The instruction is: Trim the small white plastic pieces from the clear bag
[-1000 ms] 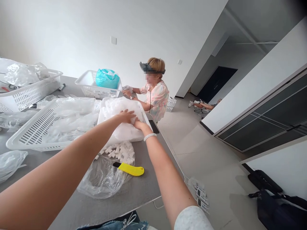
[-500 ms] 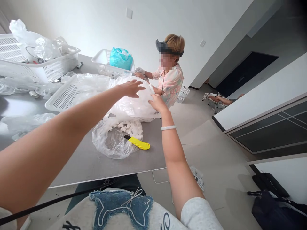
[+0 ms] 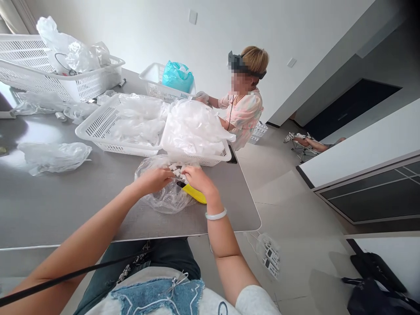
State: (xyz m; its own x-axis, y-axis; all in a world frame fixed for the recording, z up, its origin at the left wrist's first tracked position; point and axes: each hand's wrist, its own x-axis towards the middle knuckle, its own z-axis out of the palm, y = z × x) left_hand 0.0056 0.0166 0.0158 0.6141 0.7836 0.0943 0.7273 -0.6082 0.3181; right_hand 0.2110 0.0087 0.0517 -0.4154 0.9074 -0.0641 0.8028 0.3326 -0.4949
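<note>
Left hand (image 3: 154, 181) and right hand (image 3: 200, 180) close together, almost touching, over a clear plastic bag (image 3: 164, 199) on the grey worktop (image 3: 62, 214). Small white pieces (image 3: 177, 171) bunched at the bag's mouth; hard to tell whether either hand grips one. Yellow utility knife (image 3: 194, 194) just under the right hand's heel. White slotted basket (image 3: 197, 159) heaped with clear film directly beyond the bag, a second (image 3: 98, 131) beside it. Seated person (image 3: 244, 118) past the worktop's far end
</note>
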